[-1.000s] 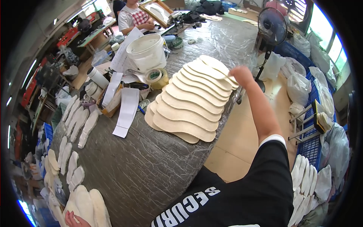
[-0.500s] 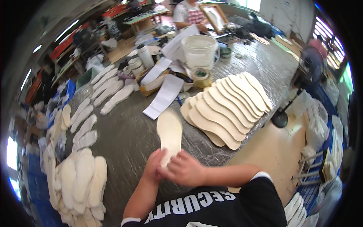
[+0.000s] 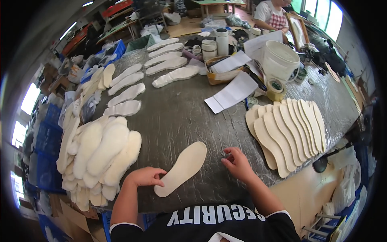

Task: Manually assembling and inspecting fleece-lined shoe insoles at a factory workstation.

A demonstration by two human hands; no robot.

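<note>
A cream-coloured insole (image 3: 182, 167) slants over the dark table surface in front of me, its wide end pointing away to the right. My left hand (image 3: 146, 177) pinches its near end between thumb and fingers. To the right of it, apart from the insole, my right hand (image 3: 238, 164) has its fingers loosely bent and parted, with nothing in them. An overlapping fan of flat cream insoles (image 3: 288, 133) lies on the table beyond my right hand. Left of my left hand rises a heap of fluffy fleece insoles (image 3: 105, 151).
Thin white insoles (image 3: 166, 64) lie in rows at the far left. A white bucket (image 3: 280, 60), tape rolls (image 3: 276, 86), a paper sheet (image 3: 234, 92), a cardboard box (image 3: 219, 77) and a flask (image 3: 222, 42) stand farther back. Another person (image 3: 270, 16) sits across the table.
My hands have parted: the left keeps the insole, now lower and tilted right, while the right has let go and moved right. The view has swung leftward.
</note>
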